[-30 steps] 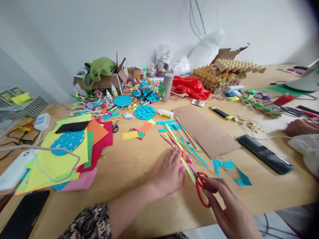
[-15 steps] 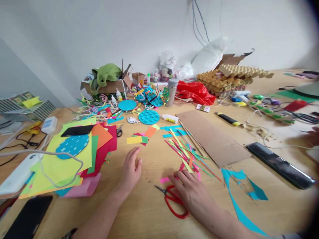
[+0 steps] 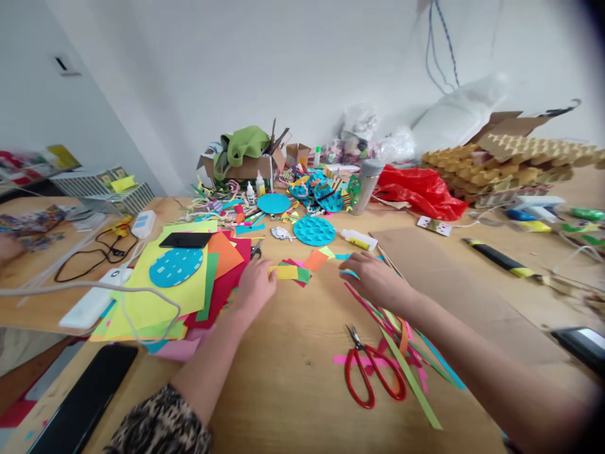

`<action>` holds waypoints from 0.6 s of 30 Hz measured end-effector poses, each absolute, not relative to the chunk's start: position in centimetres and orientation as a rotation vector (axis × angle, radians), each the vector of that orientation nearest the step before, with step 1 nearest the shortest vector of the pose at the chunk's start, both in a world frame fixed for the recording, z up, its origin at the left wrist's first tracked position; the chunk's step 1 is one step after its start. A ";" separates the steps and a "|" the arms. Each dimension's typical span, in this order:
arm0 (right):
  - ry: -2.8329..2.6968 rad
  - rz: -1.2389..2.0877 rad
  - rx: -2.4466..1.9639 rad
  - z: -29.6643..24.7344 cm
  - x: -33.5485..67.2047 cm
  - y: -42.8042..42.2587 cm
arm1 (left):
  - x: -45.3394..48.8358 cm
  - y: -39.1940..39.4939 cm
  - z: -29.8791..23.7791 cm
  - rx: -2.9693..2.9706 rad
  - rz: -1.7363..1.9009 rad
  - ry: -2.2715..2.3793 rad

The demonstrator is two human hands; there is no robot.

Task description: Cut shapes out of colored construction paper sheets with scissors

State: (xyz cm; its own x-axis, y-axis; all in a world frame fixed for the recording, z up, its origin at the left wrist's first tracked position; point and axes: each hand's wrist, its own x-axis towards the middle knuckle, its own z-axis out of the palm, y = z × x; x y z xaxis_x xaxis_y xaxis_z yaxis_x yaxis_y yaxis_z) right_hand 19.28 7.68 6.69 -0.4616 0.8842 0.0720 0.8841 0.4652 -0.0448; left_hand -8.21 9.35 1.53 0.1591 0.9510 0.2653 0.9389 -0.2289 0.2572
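My left hand (image 3: 258, 285) has its fingers drawn together at the left end of a small yellow paper piece (image 3: 286, 272). That piece lies against green, red and orange scraps. Farther right, my right hand (image 3: 378, 279) reaches over blue paper strips, its fingers bent round a bit of blue paper strip (image 3: 348, 273); the hand hides most of the strips. Red-handled scissors (image 3: 373, 372) lie apart from both hands, blades spread slightly, across pink paper. Beside them is a heap of thin coloured paper strips (image 3: 401, 343), partly under my right forearm.
Coloured sheets (image 3: 135, 309) and a patterned blue disc (image 3: 176, 267) lie left, near a black phone (image 3: 85, 400). Beyond the scraps are a bumpy blue disc (image 3: 314, 231) and a glue bottle (image 3: 359, 239). Cardboard (image 3: 454, 287) lies right. A person's arm (image 3: 35, 372) shows far left.
My right hand has left the scissors and moved forward to the blue strips. My left hand has come to the yellow paper piece. The view has turned left.
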 end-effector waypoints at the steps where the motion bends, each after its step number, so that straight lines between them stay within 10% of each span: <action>1: -2.612 0.019 -1.650 7.0 18.7 9.4 | -8.5 10.8 1.6 2.340 0.555 2.004; 18: -2.155 -0.113 -2.361 4.5 21.3 18.1 | -8.4 13.5 1.2 2.375 0.319 2.185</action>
